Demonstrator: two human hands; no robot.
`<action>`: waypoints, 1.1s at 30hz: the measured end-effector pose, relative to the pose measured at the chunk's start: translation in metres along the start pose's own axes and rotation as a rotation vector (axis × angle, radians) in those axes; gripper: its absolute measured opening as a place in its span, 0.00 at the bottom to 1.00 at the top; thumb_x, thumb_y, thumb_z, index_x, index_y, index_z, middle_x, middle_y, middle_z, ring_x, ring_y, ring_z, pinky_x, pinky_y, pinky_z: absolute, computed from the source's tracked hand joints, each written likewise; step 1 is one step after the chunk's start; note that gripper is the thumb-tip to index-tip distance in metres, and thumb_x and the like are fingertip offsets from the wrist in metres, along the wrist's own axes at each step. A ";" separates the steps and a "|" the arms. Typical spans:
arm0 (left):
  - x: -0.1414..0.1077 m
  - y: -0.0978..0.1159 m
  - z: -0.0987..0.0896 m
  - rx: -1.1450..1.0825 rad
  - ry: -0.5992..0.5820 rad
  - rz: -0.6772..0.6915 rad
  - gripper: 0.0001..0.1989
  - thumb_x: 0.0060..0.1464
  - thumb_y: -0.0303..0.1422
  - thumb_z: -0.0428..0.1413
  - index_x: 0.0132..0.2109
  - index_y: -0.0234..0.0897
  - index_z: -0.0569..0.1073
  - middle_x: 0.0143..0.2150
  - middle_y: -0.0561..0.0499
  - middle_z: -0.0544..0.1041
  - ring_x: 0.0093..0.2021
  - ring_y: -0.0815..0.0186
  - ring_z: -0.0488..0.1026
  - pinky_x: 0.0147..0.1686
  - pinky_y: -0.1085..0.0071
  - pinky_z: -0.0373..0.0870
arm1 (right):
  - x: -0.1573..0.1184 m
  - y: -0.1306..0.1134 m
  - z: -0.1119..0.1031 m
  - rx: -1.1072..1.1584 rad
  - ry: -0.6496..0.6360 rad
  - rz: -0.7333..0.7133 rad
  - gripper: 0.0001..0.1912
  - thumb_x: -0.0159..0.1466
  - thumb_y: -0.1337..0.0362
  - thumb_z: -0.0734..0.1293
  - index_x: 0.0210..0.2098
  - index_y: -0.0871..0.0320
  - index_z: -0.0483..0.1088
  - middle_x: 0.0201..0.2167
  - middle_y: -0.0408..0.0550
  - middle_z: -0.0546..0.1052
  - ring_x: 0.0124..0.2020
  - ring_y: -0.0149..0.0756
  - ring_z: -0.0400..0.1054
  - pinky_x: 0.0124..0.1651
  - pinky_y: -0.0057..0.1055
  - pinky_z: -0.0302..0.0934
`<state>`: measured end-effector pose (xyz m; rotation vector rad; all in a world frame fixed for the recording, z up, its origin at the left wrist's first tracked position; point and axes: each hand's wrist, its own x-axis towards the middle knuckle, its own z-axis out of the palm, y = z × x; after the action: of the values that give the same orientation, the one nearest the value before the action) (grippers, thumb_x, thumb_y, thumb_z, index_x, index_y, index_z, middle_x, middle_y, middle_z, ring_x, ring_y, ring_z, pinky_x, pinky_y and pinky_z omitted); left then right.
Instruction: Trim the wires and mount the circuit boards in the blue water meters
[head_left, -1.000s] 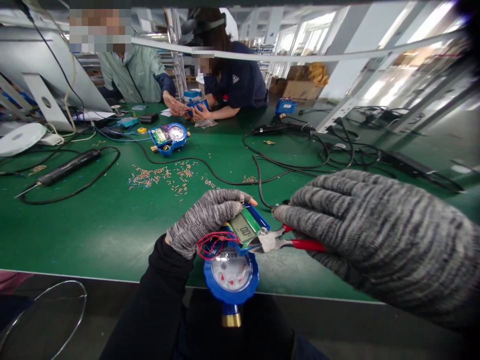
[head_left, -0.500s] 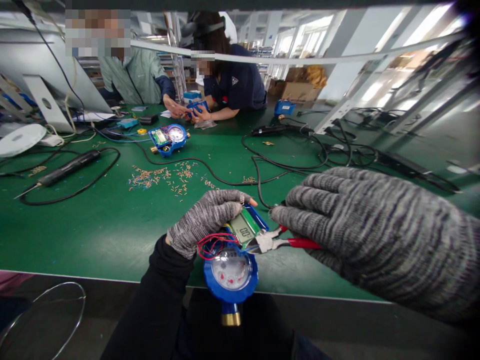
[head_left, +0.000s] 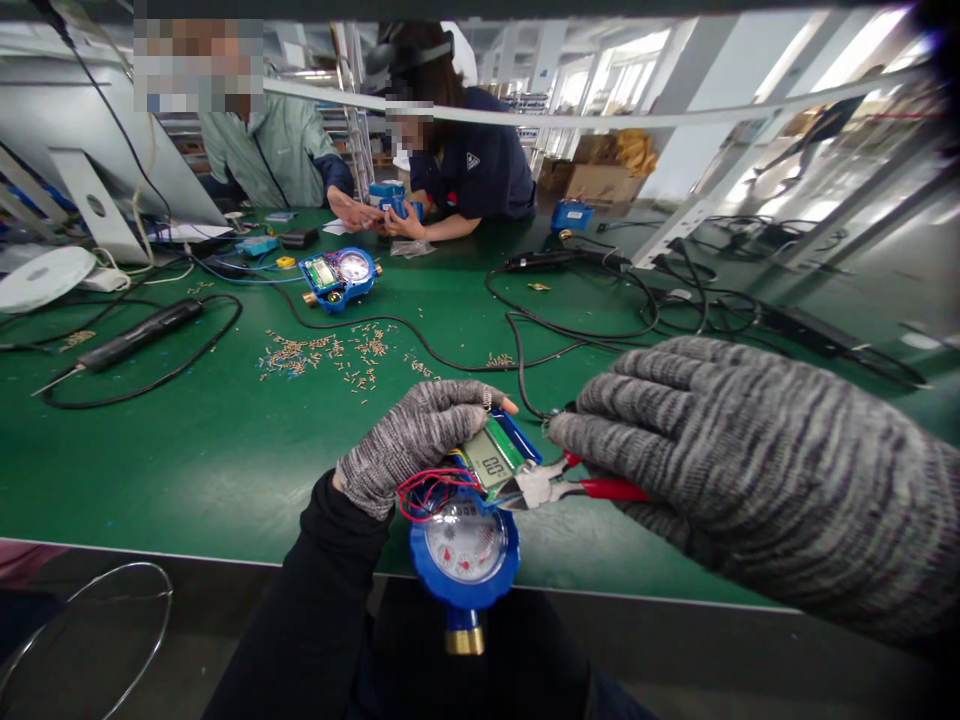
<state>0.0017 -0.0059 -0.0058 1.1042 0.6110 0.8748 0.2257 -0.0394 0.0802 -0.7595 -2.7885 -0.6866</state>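
A blue water meter (head_left: 464, 549) with a round dial and a brass end sits at the table's near edge. Its upper part carries a green circuit board with a display (head_left: 489, 457) reading zeros, and red wires (head_left: 429, 488) loop out at its left. My left hand (head_left: 422, 437), in a grey knit glove with bare fingertips, is closed around the meter's upper left side. Gloved the same way, my right hand (head_left: 720, 450) grips the red handles of diagonal cutters (head_left: 541, 487). The cutter jaws lie at the board's lower edge, just above the dial; what is between them cannot be made out.
Another opened water meter (head_left: 341, 279) lies farther back. Small screw-like pieces (head_left: 330, 352) are scattered mid-table. An electric screwdriver (head_left: 142, 335) lies left, with black cables (head_left: 517, 350) across the table. Two co-workers (head_left: 480, 160) handle a blue part opposite.
The view has shifted very slightly. My hands, the cutters and the meter hold nearly the same places. Across the table, the co-workers' blue part has turned a little.
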 end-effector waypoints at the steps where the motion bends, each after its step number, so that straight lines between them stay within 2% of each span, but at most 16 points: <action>1: 0.000 0.000 0.000 0.002 -0.005 -0.002 0.13 0.54 0.33 0.61 0.46 0.33 0.80 0.44 0.47 0.78 0.40 0.64 0.74 0.39 0.73 0.68 | 0.000 0.000 0.000 -0.002 0.008 0.001 0.13 0.65 0.66 0.60 0.40 0.57 0.77 0.30 0.52 0.79 0.33 0.47 0.70 0.36 0.42 0.62; 12: 0.000 -0.003 -0.002 -0.030 -0.016 0.001 0.12 0.54 0.32 0.61 0.45 0.31 0.80 0.42 0.47 0.78 0.39 0.66 0.74 0.39 0.73 0.69 | 0.003 0.001 -0.002 0.032 -0.067 0.012 0.14 0.66 0.67 0.59 0.41 0.57 0.77 0.33 0.55 0.79 0.34 0.51 0.71 0.36 0.44 0.62; 22: 0.001 0.000 0.000 -0.047 -0.016 -0.010 0.12 0.53 0.33 0.63 0.45 0.32 0.80 0.43 0.46 0.79 0.39 0.65 0.75 0.39 0.72 0.69 | 0.002 0.000 -0.001 0.018 -0.029 0.011 0.11 0.64 0.67 0.63 0.39 0.57 0.77 0.31 0.53 0.80 0.33 0.46 0.71 0.36 0.40 0.61; 29: -0.001 -0.001 0.000 -0.029 -0.006 -0.015 0.13 0.54 0.33 0.62 0.46 0.33 0.80 0.44 0.46 0.78 0.41 0.63 0.74 0.40 0.71 0.69 | -0.001 -0.001 -0.001 -0.006 -0.012 -0.018 0.16 0.67 0.70 0.56 0.39 0.58 0.75 0.30 0.55 0.78 0.32 0.51 0.73 0.33 0.42 0.62; 33: -0.001 -0.002 -0.001 -0.038 -0.011 -0.022 0.13 0.54 0.33 0.61 0.46 0.33 0.79 0.43 0.47 0.78 0.41 0.63 0.74 0.40 0.70 0.69 | -0.002 -0.003 -0.001 -0.029 0.011 -0.027 0.16 0.67 0.71 0.56 0.41 0.58 0.75 0.30 0.56 0.78 0.32 0.51 0.73 0.33 0.43 0.62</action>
<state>0.0011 -0.0070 -0.0078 1.0655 0.5936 0.8579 0.2263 -0.0427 0.0790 -0.7229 -2.7892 -0.7347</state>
